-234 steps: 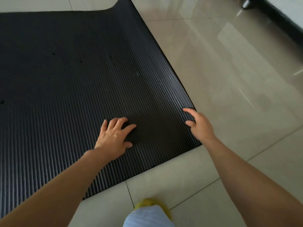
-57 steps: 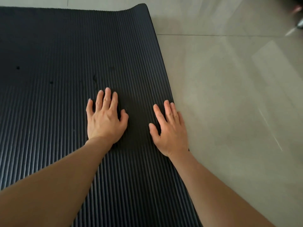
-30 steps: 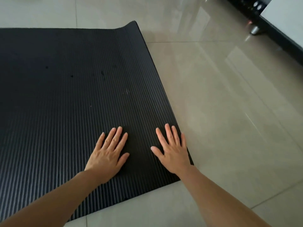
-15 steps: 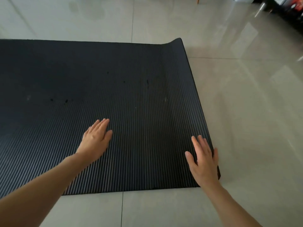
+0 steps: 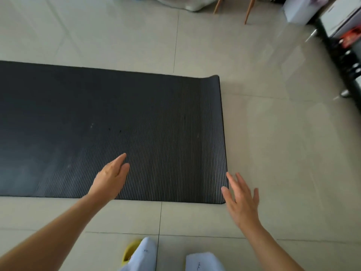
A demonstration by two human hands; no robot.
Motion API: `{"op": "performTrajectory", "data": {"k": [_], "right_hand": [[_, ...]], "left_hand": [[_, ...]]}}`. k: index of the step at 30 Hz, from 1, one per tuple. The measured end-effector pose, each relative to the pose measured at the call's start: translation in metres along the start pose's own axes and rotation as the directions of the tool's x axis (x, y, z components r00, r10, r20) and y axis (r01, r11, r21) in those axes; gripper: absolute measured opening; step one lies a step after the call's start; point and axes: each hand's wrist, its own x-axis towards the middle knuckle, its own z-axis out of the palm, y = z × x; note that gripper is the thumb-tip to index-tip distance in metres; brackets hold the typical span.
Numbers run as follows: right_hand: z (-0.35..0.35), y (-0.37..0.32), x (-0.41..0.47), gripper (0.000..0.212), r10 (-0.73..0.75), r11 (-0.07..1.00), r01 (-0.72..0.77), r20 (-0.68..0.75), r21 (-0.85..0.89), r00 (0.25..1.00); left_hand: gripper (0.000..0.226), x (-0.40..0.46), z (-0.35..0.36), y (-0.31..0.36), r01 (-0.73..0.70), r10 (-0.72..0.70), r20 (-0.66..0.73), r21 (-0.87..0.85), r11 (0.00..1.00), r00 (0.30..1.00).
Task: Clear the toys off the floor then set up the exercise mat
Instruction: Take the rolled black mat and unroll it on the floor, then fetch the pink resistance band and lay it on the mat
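Note:
The black ribbed exercise mat (image 5: 136, 122) lies unrolled on the tiled floor, running off the left edge of the view; its far right corner curls up a little. My left hand (image 5: 112, 177) hovers over the mat's near edge with straight fingers and holds nothing. My right hand (image 5: 242, 200) is spread open just past the mat's near right corner, above the floor tiles. No toys are in sight on the floor around the mat.
A black low cabinet (image 5: 345, 55) runs along the right edge. Wooden chair legs (image 5: 248, 10) and a pale bundle (image 5: 187, 2) stand at the back. My legs in light trousers and a yellow slipper (image 5: 130, 251) are at the bottom.
The view has pulled back and up, so more floor and furniture show. Both hands have lifted off the mat; the right one has drifted past the mat's near right corner.

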Motion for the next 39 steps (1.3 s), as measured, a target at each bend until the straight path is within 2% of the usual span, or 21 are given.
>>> {"op": "performTrajectory", "data": {"k": [10, 17, 22, 31, 35, 39], "right_hand": [[-0.171, -0.102, -0.103, 0.046, 0.015, 0.999, -0.017, 0.044, 0.04, 0.999], [-0.249, -0.158, -0.145, 0.045, -0.018, 0.99, 0.013, 0.034, 0.142, 0.999], [-0.272, -0.177, -0.159, 0.044, -0.017, 0.98, 0.022, -0.028, 0.199, 0.999], [-0.276, -0.206, -0.177, 0.045, -0.024, 0.977, 0.03, -0.03, 0.21, 0.999], [-0.286, -0.22, -0.183, 0.047, -0.057, 0.959, 0.073, -0.066, 0.275, 0.996], [-0.316, -0.222, -0.179, 0.049, -0.089, 0.949, 0.13, -0.153, 0.288, 0.984]], "left_hand": [[0.046, -0.14, -0.158, 0.104, 0.053, -0.054, 0.0, -0.06, 0.997, 0.999], [0.044, -0.203, -0.235, 0.134, 0.074, -0.081, -0.051, -0.128, 0.989, 0.995], [0.045, -0.217, -0.27, 0.137, 0.067, -0.081, -0.075, -0.168, 0.984, 0.994], [0.045, -0.223, -0.309, 0.129, 0.014, -0.037, -0.11, -0.201, 0.98, 0.993], [0.045, -0.218, -0.315, 0.138, -0.045, 0.024, -0.099, -0.217, 0.975, 0.995], [0.044, -0.205, -0.324, 0.173, -0.164, 0.146, -0.09, -0.235, 0.958, 0.985]]}}
